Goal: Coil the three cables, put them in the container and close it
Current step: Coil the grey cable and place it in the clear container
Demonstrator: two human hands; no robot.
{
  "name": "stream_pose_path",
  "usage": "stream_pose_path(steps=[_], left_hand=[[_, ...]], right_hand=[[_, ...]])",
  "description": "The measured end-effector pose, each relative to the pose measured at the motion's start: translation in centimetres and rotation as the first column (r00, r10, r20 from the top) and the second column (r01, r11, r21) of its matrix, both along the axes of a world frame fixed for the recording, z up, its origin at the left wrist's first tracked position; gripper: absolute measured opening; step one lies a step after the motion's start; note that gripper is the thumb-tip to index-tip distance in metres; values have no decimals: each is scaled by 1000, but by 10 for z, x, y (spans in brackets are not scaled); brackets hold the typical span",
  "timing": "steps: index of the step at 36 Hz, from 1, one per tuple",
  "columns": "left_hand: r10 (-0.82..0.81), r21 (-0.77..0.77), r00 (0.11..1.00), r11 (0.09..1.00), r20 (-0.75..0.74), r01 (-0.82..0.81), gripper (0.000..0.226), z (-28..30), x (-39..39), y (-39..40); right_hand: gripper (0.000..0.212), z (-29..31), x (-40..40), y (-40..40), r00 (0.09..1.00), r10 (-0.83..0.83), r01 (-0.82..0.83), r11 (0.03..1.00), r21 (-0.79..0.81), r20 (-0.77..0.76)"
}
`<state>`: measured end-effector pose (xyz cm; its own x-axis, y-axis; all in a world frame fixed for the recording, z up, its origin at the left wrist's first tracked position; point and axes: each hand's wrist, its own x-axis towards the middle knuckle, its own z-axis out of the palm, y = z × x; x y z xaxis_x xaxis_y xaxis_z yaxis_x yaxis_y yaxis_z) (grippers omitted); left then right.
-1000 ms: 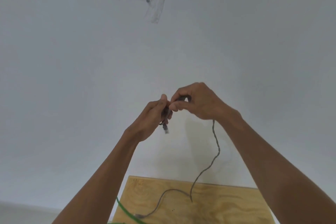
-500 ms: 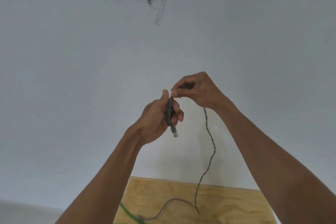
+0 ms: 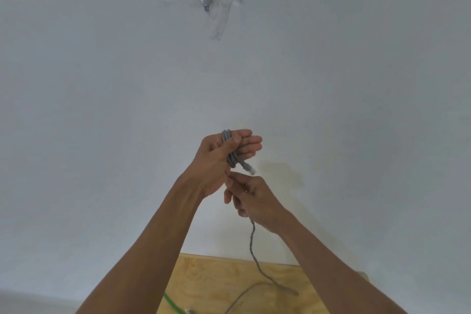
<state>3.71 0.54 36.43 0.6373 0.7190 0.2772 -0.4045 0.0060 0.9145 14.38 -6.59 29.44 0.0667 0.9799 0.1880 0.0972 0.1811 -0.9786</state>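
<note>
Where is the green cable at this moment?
In the head view, the green cable lies at the bottom edge, on the left end of the wooden table, left of the grey cable and under the left forearm.

Plywood table with grey cable, green cable

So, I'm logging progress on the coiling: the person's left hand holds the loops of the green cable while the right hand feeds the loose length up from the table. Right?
Not quite: the head view shows the loops in the left hand are of the grey cable, not green. The right hand does feed its loose length from the table. The green cable lies there untouched.
</note>
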Motion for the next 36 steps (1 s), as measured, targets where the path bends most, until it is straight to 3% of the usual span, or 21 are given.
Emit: stream_pose_path(steps=[2, 6, 9, 11, 15, 17, 20, 23, 26, 29, 31, 32, 36], left_hand=[[104, 67, 994, 993, -45, -100, 26, -1, -2, 7], [274, 287, 935, 936, -227, -204, 25, -7, -4, 10], [352, 457, 856, 875, -379, -157, 25, -10, -10, 10], [345, 514, 826, 854, -446, -79, 25, -10, -14, 6], [119, 291, 875, 956, -470, 26, 49, -10, -12, -9], [21, 179, 907, 982, -420, 61, 59, -10, -10, -15], [-142, -7, 942, 989, -303, 147, 63, -8, -7, -20], [-280, -129, 945, 957, -172, 260, 59, -4, -4, -23], [-342, -110, 936, 937, -84, 332, 38, -3, -4, -24], [-359, -88, 933, 929, 37, 361, 28, 0, -2, -23], [-323, -86, 943, 940, 74, 329, 26, 5, 1, -22], [-283, -75, 957, 955, 69, 288, 26, 7, 2, -19], [-108, 18, 994, 994, -36, 109, 29, 10, 3, -3]], right_hand=[[24, -3, -3, 0, 999, -37, 37, 999, 4, 30], [22, 10, 1, -2, 932, -117, 93, 992, 87, 343], [21, 38, 16, -5, 829, -152, 91, 986, 139, 538], [21, 60, 28, -7, 808, -168, 64, 978, 200, 565], [5, 96, 50, 0, 854, -95, -22, 976, 217, 512], [14, 105, 57, 6, 910, -84, -23, 968, 252, 407], [20, 106, 64, 16, 957, -105, 19, 952, 305, 270], [23, 88, 64, 23, 994, -43, 19, 970, 244, 96], [47, 63, 53, 23, 996, -28, 42, 985, 169, -86], [27, 41, 42, 16, 997, 30, -22, 994, 110, -74], [58, 25, 33, 13, 997, -7, 11, 999, 44, -74], [60, 18, 29, 10, 996, -18, 19, 1000, 17, -86], [28, 9, 14, -2, 993, -40, 41, 999, 10, -112]])
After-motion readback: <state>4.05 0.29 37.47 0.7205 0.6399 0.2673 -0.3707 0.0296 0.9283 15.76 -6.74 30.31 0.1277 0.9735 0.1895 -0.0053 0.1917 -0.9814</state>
